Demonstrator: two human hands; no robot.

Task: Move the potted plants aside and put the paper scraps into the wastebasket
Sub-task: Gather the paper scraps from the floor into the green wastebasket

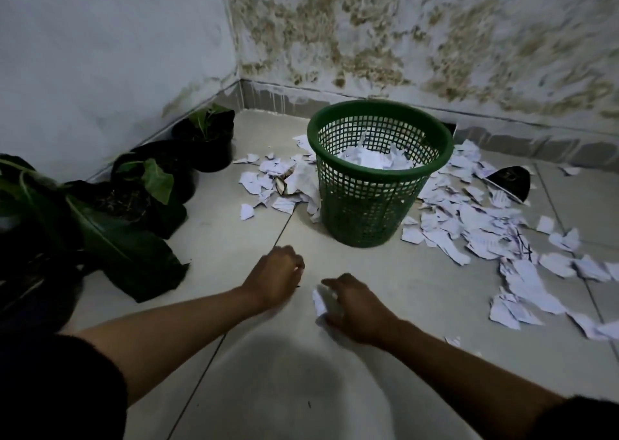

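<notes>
From the head camera, a green mesh wastebasket (380, 174) stands upright on the tiled floor (368, 272) near the corner of two stained walls, and it already holds a heap of white paper scraps (371, 158) well below its rim. More scraps lie on the floor on both sides of the wastebasket: a smaller scatter (278, 185) touching its left side, and a much wider spread (495, 235) running from its right side out toward the right edge of the view. A dark curved piece (510, 180) lies among the scraps to the right of the wastebasket.

Left of the wastebasket, well apart from it, a row of potted plants (147, 185) in black bags stands along the wall, from the corner toward the viewer.

In front of the wastebasket, both hands hover low over the floor. The left hand (276, 280) has its fingers curled in; whether it holds anything cannot be told. The right hand (356, 309) has its fingers (330, 285) bent around a crumpled white scrap (320, 300), which shows blurred at the thumb side.
</notes>
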